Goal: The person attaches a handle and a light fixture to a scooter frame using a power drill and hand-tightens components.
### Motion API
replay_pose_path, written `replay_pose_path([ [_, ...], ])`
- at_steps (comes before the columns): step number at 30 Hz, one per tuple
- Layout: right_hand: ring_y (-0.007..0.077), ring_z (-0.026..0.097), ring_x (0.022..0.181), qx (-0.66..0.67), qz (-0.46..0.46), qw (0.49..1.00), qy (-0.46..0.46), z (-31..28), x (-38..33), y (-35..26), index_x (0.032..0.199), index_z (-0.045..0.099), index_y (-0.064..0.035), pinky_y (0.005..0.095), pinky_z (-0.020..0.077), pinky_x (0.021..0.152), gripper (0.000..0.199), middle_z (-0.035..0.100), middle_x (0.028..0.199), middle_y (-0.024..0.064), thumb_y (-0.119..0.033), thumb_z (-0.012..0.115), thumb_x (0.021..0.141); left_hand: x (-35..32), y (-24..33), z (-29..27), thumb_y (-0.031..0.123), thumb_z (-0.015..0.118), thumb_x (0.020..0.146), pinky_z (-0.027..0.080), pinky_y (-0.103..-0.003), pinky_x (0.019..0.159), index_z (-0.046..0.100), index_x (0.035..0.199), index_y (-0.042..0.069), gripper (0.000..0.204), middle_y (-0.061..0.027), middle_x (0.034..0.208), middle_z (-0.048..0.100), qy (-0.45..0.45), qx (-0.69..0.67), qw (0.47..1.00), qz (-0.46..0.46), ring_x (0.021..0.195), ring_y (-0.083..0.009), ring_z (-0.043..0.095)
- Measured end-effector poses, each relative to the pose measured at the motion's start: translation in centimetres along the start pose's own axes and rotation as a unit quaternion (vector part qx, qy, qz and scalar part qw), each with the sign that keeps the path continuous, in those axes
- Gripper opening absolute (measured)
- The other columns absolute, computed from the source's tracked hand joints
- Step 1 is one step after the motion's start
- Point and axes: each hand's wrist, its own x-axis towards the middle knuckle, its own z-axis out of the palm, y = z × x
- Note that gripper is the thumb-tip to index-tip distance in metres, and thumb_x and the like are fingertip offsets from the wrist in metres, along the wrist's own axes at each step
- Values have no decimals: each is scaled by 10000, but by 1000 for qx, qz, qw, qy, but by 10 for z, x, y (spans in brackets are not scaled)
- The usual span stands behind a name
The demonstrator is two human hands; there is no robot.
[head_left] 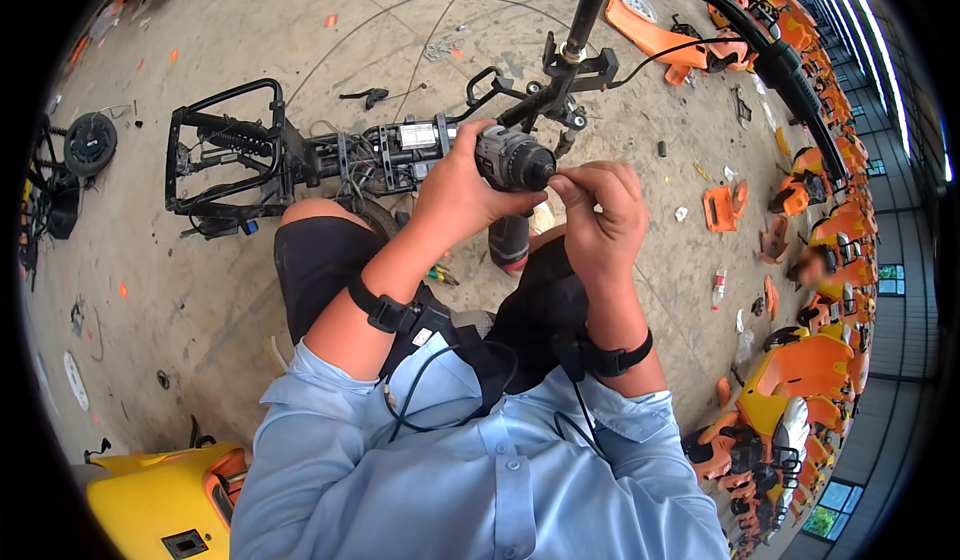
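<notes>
A grey and black cordless drill [508, 156] is held up over my lap, its chuck pointing right. My left hand [452, 192] wraps round the drill's body from the left. The fingertips of my right hand [606, 212] are pinched together right at the front of the chuck; whatever small piece they hold there is hidden. Below the hands shows the drill's red and black battery base [510, 244]. Just beyond the drill stands a stripped scooter frame [395, 148] with bare wiring, a black tubular rack [225, 145] and a steering column [585, 20].
A black handlebar [735, 20] arcs overhead at the upper right. Green-handled pliers [442, 276] lie between my legs. Orange panels [720, 208] and a bottle [719, 288] lie on the floor at right, before rows of orange scooters. A wheel [90, 144] is at far left, a yellow body shell [150, 505] lower left.
</notes>
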Motion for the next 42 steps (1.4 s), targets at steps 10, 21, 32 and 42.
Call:
replay_pose_path([
  [10,276,625,1133,364,370,791,-322,-7,-67,68,1311,545,37,387,504,966,682,630,1239,177,-543,642,964,15,-22,8,392,941,650,517,-360,976,420,1458,65,1015,-89,1251,636,-152,-265,951,49,1130,-204,634],
  [21,239,666,777,672,344,636,-161,20,-82,33,1256,580,-21,418,561,777,773,682,943,143,-552,843,760,28,-43,5,542,717,883,429,-216,646,378,1543,70,879,-77,1184,591,-233,-436,869,-16,740,-93,496],
  [32,261,655,921,665,131,733,56,-76,-36,44,1562,325,-63,449,573,816,831,541,1477,173,-167,713,835,61,-77,15,-143,476,925,482,-274,777,511,1314,6,418,-145,1214,569,-17,-757,641,-125,986,-192,578],
  [42,168,642,866,374,114,910,142,-90,-8,17,1367,487,-21,331,527,807,573,662,1073,126,-49,741,855,31,-24,47,-66,425,986,547,-391,944,495,1308,58,352,-154,1207,643,-141,-693,681,-190,957,-191,655],
])
